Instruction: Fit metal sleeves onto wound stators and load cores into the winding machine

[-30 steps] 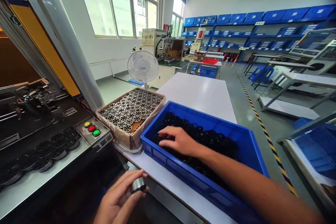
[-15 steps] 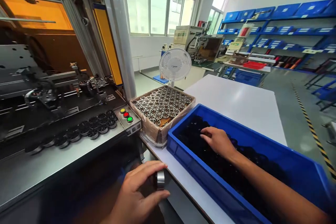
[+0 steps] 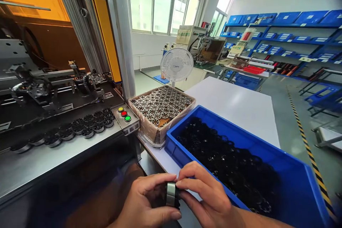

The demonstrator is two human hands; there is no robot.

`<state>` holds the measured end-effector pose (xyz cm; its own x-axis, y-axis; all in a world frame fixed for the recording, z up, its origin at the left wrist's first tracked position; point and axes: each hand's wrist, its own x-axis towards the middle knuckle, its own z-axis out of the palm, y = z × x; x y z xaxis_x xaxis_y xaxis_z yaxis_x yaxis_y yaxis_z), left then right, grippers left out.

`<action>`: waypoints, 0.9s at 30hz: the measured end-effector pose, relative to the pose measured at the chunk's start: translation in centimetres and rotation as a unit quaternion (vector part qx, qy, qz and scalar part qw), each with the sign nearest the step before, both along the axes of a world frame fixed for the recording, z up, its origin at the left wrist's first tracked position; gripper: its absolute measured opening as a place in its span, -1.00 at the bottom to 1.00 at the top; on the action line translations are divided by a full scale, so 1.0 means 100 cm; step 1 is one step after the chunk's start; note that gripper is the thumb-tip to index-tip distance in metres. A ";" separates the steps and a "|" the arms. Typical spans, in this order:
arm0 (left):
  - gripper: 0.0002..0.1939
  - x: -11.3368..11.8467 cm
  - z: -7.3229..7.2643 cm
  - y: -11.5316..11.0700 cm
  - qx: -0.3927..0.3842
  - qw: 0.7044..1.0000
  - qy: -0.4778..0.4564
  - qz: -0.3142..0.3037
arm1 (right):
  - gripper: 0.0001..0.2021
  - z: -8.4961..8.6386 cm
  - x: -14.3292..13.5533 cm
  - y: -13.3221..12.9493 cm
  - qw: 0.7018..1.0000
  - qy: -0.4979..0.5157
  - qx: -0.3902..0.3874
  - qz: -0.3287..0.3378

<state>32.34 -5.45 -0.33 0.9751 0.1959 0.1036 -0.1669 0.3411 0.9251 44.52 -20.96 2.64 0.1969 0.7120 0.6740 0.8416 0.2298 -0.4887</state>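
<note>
My left hand [image 3: 145, 199] grips a silver metal ring [image 3: 171, 193] by its rim, thumb below and fingers above. Against the ring's right side sits a black toothed plastic part [image 3: 177, 199], and my right hand [image 3: 207, 196] pinches it there with fingertips touching the ring. Whether the two pieces are fully joined cannot be seen, as fingers cover much of them. Just beyond my right hand, a blue bin [image 3: 240, 133] holds a heap of black plastic parts [image 3: 227, 156].
A plastic-wrapped carton [image 3: 152, 133] of metal rings stands behind the bin on the white table [image 3: 229, 103]. Left is a machine with a button box [image 3: 125, 119] and a row of black-and-silver assemblies [image 3: 66, 133] on its ledge. A white fan [image 3: 176, 65] stands behind the carton.
My right hand has come out of the blue bin and over to the left, bringing a black plastic part against the ring. My left hand still holds the ring. The view has shifted slightly.
</note>
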 end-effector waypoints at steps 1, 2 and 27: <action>-0.47 0.000 0.001 0.000 0.017 1.000 -0.002 0.011 | -0.64 0.001 0.000 -0.001 1.000 -0.007 -0.001 0.003; -0.48 -0.001 0.001 0.000 0.032 0.999 -0.005 0.021 | -0.61 0.002 0.000 -0.002 1.000 -0.014 -0.006 0.010; -0.50 -0.003 -0.001 0.003 -0.073 0.997 -0.003 -0.028 | -0.73 0.008 0.006 0.002 0.983 -0.181 0.017 0.014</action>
